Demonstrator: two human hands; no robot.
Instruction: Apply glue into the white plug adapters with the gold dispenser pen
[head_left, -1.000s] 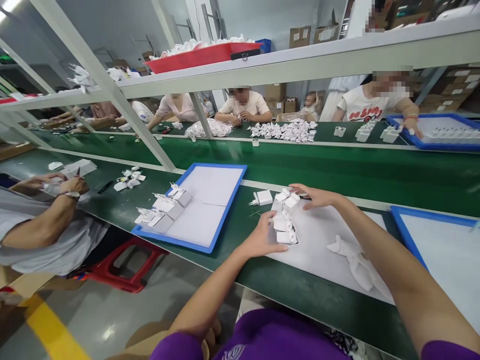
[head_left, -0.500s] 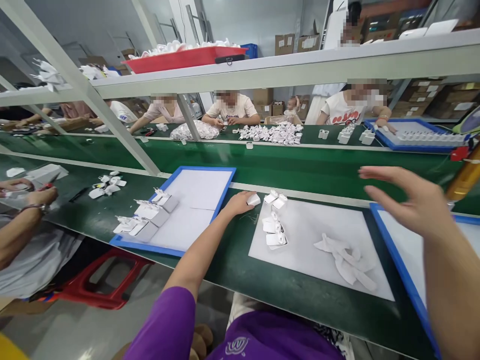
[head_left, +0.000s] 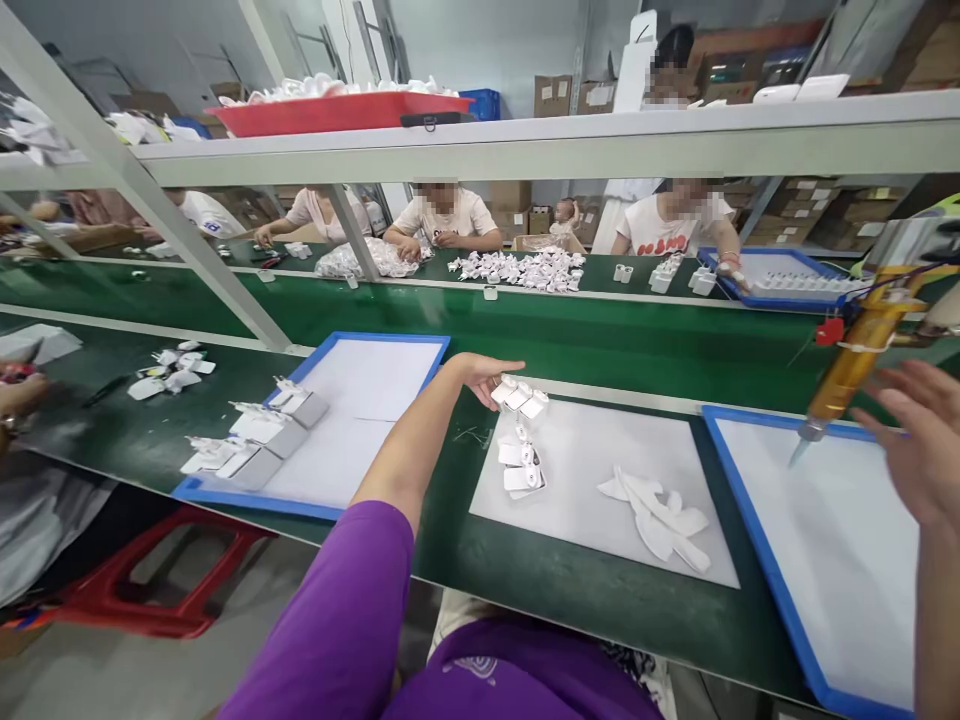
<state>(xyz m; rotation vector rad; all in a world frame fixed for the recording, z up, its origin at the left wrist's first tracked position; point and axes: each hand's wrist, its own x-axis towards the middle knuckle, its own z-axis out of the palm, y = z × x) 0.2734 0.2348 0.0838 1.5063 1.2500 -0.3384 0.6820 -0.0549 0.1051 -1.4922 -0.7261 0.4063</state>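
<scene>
My left hand (head_left: 486, 376) reaches to the far left corner of a white sheet (head_left: 577, 470). Its fingers are closed on a small white plastic casing (head_left: 501, 392), beside similar pieces in a short row. Nearer to me on the sheet, more white casings (head_left: 523, 466) with small parts on them stand in a column. A crumpled white cloth-like item (head_left: 660, 515) lies toward the sheet's right side. At the far right, my right hand (head_left: 911, 430) is raised with fingers apart, holding nothing, close to a yellow dispenser (head_left: 844, 370) with a thin pointed tip.
Blue-rimmed trays lie on both sides: the left tray (head_left: 337, 512) bears rows of white casings (head_left: 259, 440), the right tray (head_left: 780, 570) sits under the dispenser. A shelf (head_left: 562, 140) with a red bin (head_left: 322, 115) spans above. Co-workers sit across and at left, near a red stool (head_left: 150, 590).
My left hand has brought the casing rightward against the row on the sheet. My right hand has moved right toward the dispenser, which now shows more fully as the view has turned right.
</scene>
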